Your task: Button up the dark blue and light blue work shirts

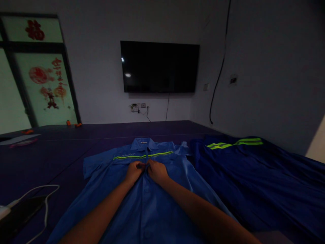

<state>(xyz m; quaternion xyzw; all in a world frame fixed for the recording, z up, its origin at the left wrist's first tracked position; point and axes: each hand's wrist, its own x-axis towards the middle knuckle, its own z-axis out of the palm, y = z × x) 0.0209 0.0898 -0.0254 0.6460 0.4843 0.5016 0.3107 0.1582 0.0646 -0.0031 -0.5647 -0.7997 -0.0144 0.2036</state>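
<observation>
A blue short-sleeved work shirt point(162, 189) with a yellow-green stripe across the chest lies face up, its collar pointing away from me. Both hands meet at its front placket, just below the stripe. My left hand point(134, 171) is closed, thumb and fingers pinching the placket edge. Close against it, my right hand point(157, 170) pinches the same spot from the other side. Whatever button sits between the fingertips is hidden. Lower on the placket, buttons show faintly.
To the right lies a darker blue garment point(243, 169) with yellow-green bands. A black phone point(24, 213) and a white cable point(46, 206) are at the lower left of the purple surface point(68, 149). A television point(159, 67) hangs on the wall behind.
</observation>
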